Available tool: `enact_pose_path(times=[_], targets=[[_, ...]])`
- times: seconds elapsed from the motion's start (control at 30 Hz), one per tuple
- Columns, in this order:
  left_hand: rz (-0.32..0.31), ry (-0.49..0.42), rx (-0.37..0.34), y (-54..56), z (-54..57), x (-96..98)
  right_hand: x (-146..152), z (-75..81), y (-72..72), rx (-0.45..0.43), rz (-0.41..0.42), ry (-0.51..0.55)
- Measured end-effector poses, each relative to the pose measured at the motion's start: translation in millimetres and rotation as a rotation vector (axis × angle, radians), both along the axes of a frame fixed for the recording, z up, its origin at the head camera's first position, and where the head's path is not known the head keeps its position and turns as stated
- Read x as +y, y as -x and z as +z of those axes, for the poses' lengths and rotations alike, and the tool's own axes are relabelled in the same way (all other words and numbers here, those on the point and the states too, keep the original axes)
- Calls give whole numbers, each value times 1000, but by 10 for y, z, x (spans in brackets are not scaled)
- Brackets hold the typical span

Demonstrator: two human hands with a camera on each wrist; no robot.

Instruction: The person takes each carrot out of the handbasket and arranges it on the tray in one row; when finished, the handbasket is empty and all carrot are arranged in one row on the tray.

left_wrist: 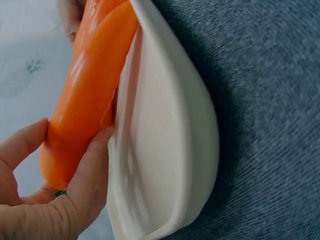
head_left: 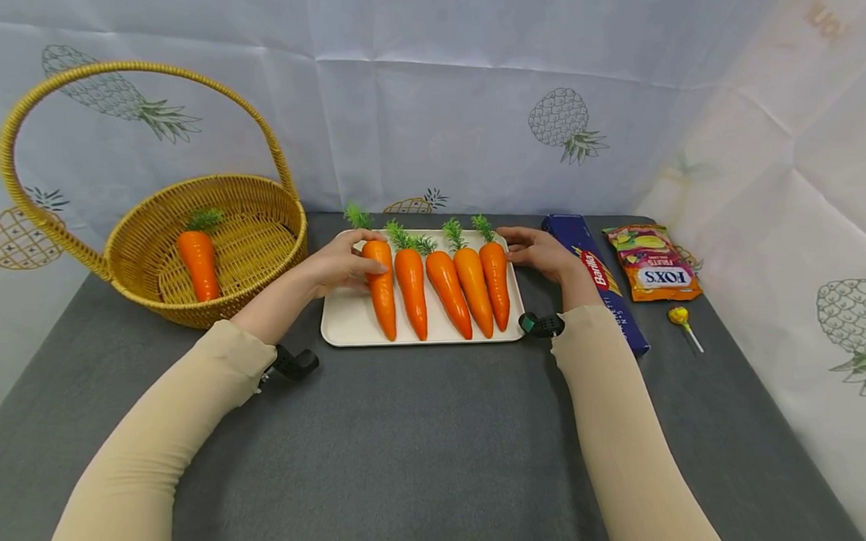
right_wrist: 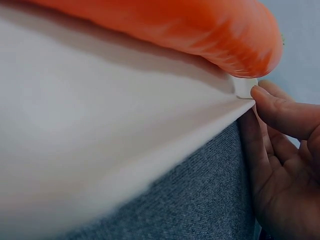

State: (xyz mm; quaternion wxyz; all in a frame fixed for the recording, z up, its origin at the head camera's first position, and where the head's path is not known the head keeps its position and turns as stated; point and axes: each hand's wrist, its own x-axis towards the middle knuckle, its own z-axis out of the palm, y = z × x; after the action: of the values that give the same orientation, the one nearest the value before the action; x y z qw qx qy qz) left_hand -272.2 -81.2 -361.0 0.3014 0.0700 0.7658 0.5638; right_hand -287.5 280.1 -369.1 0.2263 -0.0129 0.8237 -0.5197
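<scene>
My left hand (head_left: 343, 266) pinches the leftmost orange carrot (head_left: 381, 292) near its leafy end, thumb on one side and fingers on the other. In the left wrist view the thick end of this carrot (left_wrist: 80, 110) sits between thumb and fingers. The carrot lies over a white rectangular tray (head_left: 349, 329); whether it touches the tray I cannot tell. Several more carrots (head_left: 448, 294) lie side by side there, green tops toward the wall. At the tray's right edge, my right hand (head_left: 540, 251) grips the rim, its thumb (right_wrist: 272, 107) on the rim in the right wrist view.
A yellow wicker basket (head_left: 136, 293) with a tall handle stands at the left, one carrot (head_left: 199, 263) inside. To the right lie a blue Barilla spaghetti box (head_left: 583, 253), a Fox's candy bag (head_left: 651, 263) and a yellow lollipop (head_left: 680, 316). A patterned cloth wall (head_left: 428, 127) closes off the back.
</scene>
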Motion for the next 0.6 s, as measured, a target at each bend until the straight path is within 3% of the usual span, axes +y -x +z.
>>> enact_pose_path(times=[0.17,0.47,0.6], targets=[[10,7,-9,-4,-45,26,14,-30,15,8,5,0],[22,40,-24,-12,-72,33,88,-229,132,47,-4,-38],[19,51,-14,-10,-71,36,85,-227,129,44,-10,-42]])
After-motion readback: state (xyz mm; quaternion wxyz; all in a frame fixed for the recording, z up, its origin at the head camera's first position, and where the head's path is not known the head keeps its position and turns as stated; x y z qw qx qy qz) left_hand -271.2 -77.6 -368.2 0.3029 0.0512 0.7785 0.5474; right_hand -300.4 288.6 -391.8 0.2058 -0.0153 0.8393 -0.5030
